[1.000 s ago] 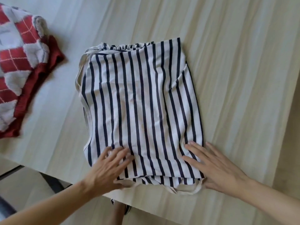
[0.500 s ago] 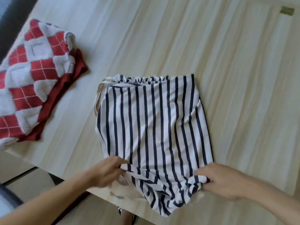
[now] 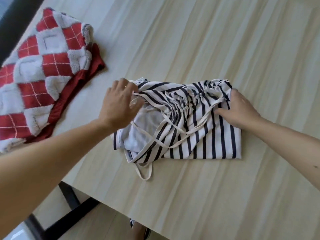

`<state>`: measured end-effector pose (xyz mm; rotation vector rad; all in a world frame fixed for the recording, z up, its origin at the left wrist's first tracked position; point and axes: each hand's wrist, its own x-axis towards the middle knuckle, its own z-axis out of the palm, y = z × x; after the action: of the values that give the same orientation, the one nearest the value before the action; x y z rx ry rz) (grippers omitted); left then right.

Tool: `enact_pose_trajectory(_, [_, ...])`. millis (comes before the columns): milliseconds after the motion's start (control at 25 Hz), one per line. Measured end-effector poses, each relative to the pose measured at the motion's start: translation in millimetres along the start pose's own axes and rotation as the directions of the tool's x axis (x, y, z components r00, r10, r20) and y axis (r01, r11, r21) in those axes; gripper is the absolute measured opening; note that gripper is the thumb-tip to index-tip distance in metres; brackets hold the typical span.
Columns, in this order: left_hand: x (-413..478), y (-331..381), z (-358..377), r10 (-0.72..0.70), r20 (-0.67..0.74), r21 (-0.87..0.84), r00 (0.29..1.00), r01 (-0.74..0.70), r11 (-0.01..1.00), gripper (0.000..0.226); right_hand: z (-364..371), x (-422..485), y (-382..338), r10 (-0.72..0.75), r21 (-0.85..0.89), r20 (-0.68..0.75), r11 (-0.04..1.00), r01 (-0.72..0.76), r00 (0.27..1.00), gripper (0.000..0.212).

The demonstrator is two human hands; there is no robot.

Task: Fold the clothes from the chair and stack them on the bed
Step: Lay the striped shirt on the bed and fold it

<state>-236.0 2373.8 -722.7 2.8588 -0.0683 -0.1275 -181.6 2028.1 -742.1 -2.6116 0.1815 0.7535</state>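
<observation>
A white top with dark blue stripes (image 3: pixel 207 141) lies folded over on itself on the pale wood surface (image 3: pixel 225 40). Its gathered edge and thin white straps (image 3: pixel 145 172) now sit on top, and one strap loop trails off the near side. My left hand (image 3: pixel 119 104) pinches the fabric at the far left corner. At the far right corner, my right hand (image 3: pixel 240 111) holds the fabric with the thumb lying on the stripes. The layers underneath are hidden.
A folded red and white diamond-pattern sweater (image 3: pixel 38 75) lies at the left of the surface. The surface's near edge runs diagonally at lower left, with a black frame (image 3: pixel 69 213) and the floor below it. A foot (image 3: pixel 138 229) shows under the edge.
Both hands took hold of the near hem of the striped top and carried it up and away, folding the top in half. The hands now rest at its far edge.
</observation>
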Motion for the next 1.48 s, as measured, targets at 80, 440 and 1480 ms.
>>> enact_pose_trajectory(80, [-36,22,9,0.236,0.116,-0.064,0.965,-0.230,0.971,0.055,7,-16,-6,-0.140,-0.137,-0.250,0.985,0.108,0.958,0.074])
enact_pose_trajectory(440, [-84,40,38,-0.290,0.058,-0.255,0.955,0.295,0.921,0.016,59,-63,-39,-0.701,-0.326,0.185,0.618,0.716,0.689,0.015])
enact_pose_trajectory(1480, [-169,41,66,-0.672,0.186,-0.191,0.717,0.697,0.691,0.097,129,-52,-186,-0.630,-0.421,0.205,0.635,0.648,0.750,0.069])
